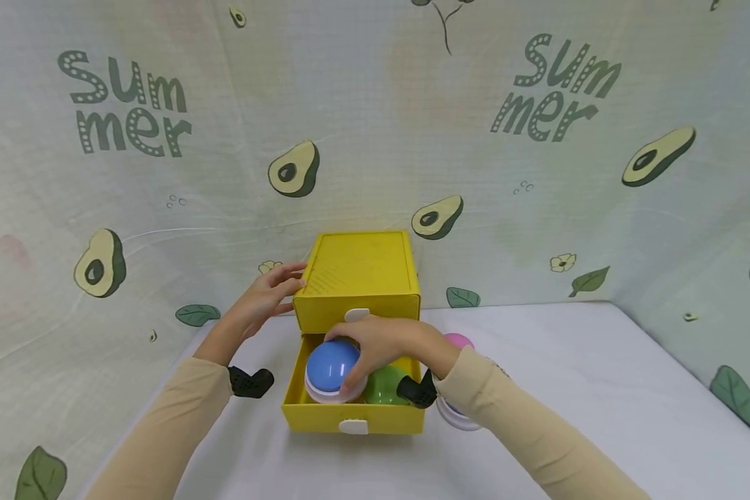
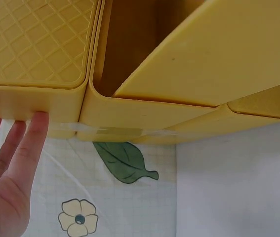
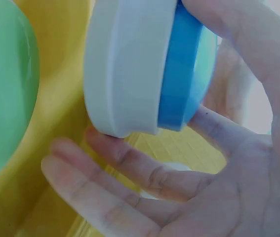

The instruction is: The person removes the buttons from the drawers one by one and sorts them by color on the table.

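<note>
At the back we see a pale cloth (image 1: 362, 104) printed with avocados, leaves and lettering, and before it a white worktop (image 1: 537, 375). On this worktop stands a yellow cabinet (image 1: 359, 264), and its lower drawer (image 1: 400, 420) is pulled out toward the person.

The left hand (image 1: 264, 298) touches the left side wall of the cabinet, its fingers rather straight and holding nothing. The right hand (image 1: 384, 340) is over the drawer, and its thumb and fingers grip a blue-and-white dome (image 1: 331, 364).

This dome is in the left half of the drawer; whether it touches the bottom, we cannot tell. We see a smooth, glossy blue cap on a wider, stepped white base. The cap points up, seemingly leaning slightly to the left, with the base below. Its outline is round, so we find no clear long axis; the line from base to cap is near upright.

Just to its right is a green dome (image 1: 382, 385), partly covered. A pink dome (image 1: 459, 339) shows outside the drawer, beyond the right sleeve (image 1: 525, 423). The drawer front carries a small white handle (image 1: 353, 427).
</note>
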A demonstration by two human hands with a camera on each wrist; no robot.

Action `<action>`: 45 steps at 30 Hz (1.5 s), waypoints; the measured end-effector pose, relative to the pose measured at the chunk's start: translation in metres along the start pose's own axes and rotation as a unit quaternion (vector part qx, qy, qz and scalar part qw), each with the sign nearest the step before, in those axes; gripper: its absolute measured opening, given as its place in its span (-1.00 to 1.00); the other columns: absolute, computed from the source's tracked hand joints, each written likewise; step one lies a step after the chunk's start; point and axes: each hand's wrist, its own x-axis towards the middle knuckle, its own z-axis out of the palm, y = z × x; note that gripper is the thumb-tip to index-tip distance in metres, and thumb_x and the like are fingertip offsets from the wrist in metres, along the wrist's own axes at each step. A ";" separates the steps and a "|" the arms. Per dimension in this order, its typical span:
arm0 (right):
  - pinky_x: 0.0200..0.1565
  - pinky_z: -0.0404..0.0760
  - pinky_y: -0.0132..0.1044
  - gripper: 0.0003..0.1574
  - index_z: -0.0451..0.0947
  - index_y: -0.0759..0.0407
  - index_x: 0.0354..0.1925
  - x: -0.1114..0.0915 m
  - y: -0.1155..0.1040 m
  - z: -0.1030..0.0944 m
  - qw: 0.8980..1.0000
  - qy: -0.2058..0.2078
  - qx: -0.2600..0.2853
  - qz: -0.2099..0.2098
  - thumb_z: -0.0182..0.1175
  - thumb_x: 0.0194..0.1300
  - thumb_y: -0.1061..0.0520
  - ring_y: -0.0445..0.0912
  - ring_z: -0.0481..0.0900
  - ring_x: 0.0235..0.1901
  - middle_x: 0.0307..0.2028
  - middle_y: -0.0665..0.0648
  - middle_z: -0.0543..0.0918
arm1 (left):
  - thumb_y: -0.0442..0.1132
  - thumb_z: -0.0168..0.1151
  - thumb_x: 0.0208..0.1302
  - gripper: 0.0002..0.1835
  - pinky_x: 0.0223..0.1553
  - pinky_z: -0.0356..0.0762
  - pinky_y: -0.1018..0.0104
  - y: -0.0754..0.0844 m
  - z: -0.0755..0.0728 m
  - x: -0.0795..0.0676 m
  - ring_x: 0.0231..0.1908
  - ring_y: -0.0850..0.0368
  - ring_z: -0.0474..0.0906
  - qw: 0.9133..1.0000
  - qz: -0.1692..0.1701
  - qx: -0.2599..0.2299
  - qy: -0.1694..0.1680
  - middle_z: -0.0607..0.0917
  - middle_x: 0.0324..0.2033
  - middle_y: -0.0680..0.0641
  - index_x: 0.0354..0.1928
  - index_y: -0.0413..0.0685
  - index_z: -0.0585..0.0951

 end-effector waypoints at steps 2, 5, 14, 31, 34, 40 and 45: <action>0.01 0.50 -0.31 -0.12 0.33 -0.14 0.22 -0.005 0.001 -0.002 1.000 0.013 0.002 -0.009 0.42 -0.07 -0.17 -0.16 0.41 -0.01 0.04 -0.07 0.46 | -0.04 -0.01 0.38 -0.40 0.28 0.22 -0.11 -0.001 0.000 0.000 0.30 -0.16 0.21 1.000 -0.001 0.000 -0.001 0.17 0.36 -0.17 0.40 0.05 0.13; -0.02 0.51 -0.33 -0.12 0.32 -0.13 0.23 -0.011 0.003 -0.006 0.999 0.026 0.004 -0.018 0.42 -0.06 -0.16 -0.16 0.42 -0.05 0.03 -0.06 0.49 | -0.04 -0.01 0.37 -0.39 0.29 0.21 -0.11 -0.002 0.000 0.000 0.30 -0.16 0.20 1.000 -0.003 0.000 -0.002 0.16 0.36 -0.18 0.40 0.05 0.12; 0.05 0.52 -0.19 -0.09 0.28 -0.18 0.26 -0.040 0.007 -0.015 0.996 0.061 0.059 -0.014 0.44 -0.05 -0.08 -0.09 0.43 -0.02 0.07 0.00 0.49 | -0.05 -0.02 0.38 -0.40 0.28 0.22 -0.11 -0.001 0.000 -0.001 0.30 -0.15 0.21 1.000 -0.005 0.002 -0.001 0.17 0.36 -0.17 0.40 0.06 0.12; -0.27 0.62 -0.21 -0.03 0.24 -0.09 0.29 -0.112 0.051 -0.012 0.979 0.138 0.141 0.052 0.44 -0.07 -0.05 -0.01 0.46 -0.20 -0.06 0.19 0.44 | -0.04 -0.01 0.37 -0.39 0.28 0.22 -0.10 0.000 -0.001 -0.002 0.30 -0.14 0.22 1.000 -0.010 -0.001 0.000 0.18 0.36 -0.16 0.40 0.06 0.12; -0.29 0.64 -0.20 0.00 0.23 -0.06 0.30 -0.123 0.060 -0.004 0.974 0.151 0.156 0.068 0.45 -0.08 -0.04 0.00 0.46 -0.20 -0.08 0.19 0.45 | -0.05 -0.01 0.38 -0.39 0.29 0.21 -0.10 0.000 -0.001 -0.002 0.30 -0.14 0.21 1.000 -0.012 -0.003 0.000 0.17 0.36 -0.16 0.41 0.07 0.12; -0.34 0.63 -0.22 0.01 0.23 -0.03 0.31 -0.141 0.078 0.015 0.965 0.179 0.164 0.102 0.45 -0.09 -0.04 -0.01 0.45 -0.23 -0.11 0.20 0.44 | -0.05 -0.01 0.38 -0.40 0.29 0.21 -0.11 0.002 0.000 -0.002 0.30 -0.14 0.21 1.000 -0.012 -0.001 0.004 0.17 0.37 -0.15 0.40 0.08 0.13; -0.37 0.65 -0.24 0.08 0.21 0.00 0.32 -0.152 0.094 0.030 0.955 0.197 0.175 0.137 0.47 -0.14 -0.07 0.01 0.43 -0.23 -0.11 0.22 0.42 | -0.04 0.00 0.37 -0.40 0.28 0.23 -0.11 0.003 0.001 0.000 0.29 -0.14 0.22 1.000 -0.011 0.003 0.004 0.17 0.37 -0.15 0.40 0.08 0.13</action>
